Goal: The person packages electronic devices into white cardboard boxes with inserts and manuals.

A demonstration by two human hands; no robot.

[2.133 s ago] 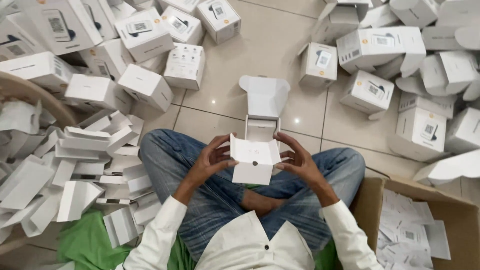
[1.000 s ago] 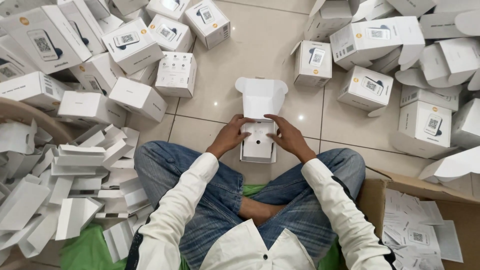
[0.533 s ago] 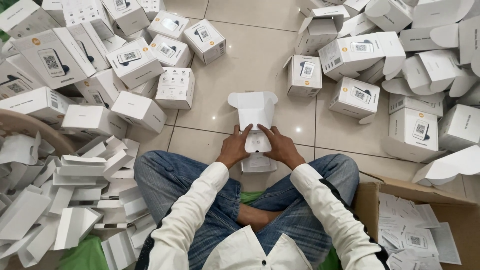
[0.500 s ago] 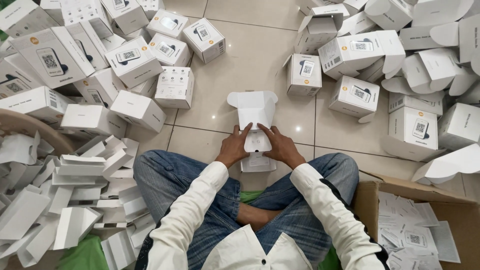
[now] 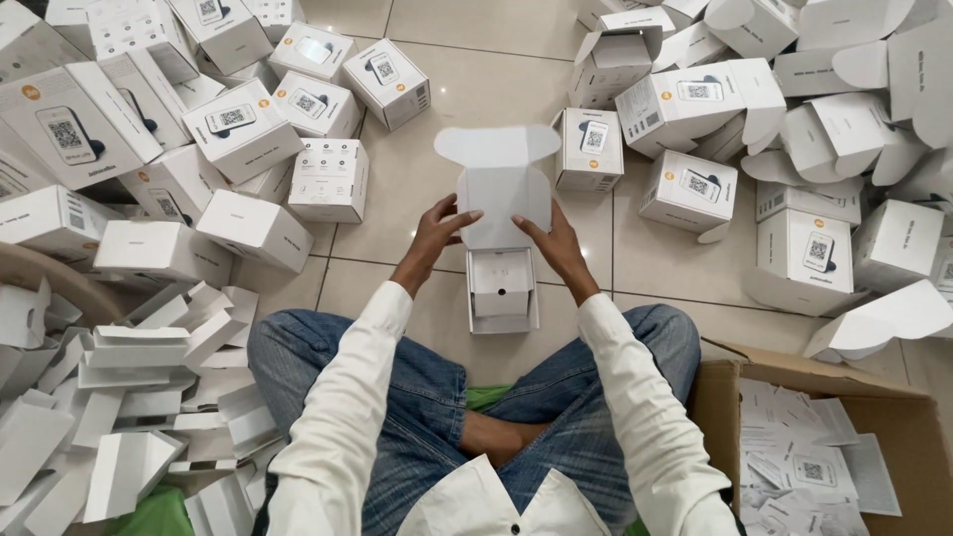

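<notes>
The small white carton (image 5: 502, 288) is sitting on the tiled floor (image 5: 496, 60) just in front of the person's crossed legs, with its mouth open and a white cardboard insert showing inside. Its lid flap (image 5: 501, 189), with two rounded ears at the far edge, is standing up and leaning away from the person.

The left hand (image 5: 434, 236) is pinching the left edge of this flap between thumb and fingers, and the right hand (image 5: 556, 243) is doing the same at the right edge. So each grip is grasping the flap, not the body of the carton; the body is lying just below and between the two wrists, touching the floor only.

I judge that the step in hand is the closing of the lid. The next move is probably calling for folding the flap toward the person and tucking the ears inside the walls, while the carton is being kept from sliding.

Around this, many closed white boxes (image 5: 328, 179) are lying on the floor to the left, far side and right. Flat unfolded white blanks (image 5: 129, 397) are piling beside the left knee. A brown cardboard box (image 5: 725, 392) with printed leaflets is standing beside the right knee.
</notes>
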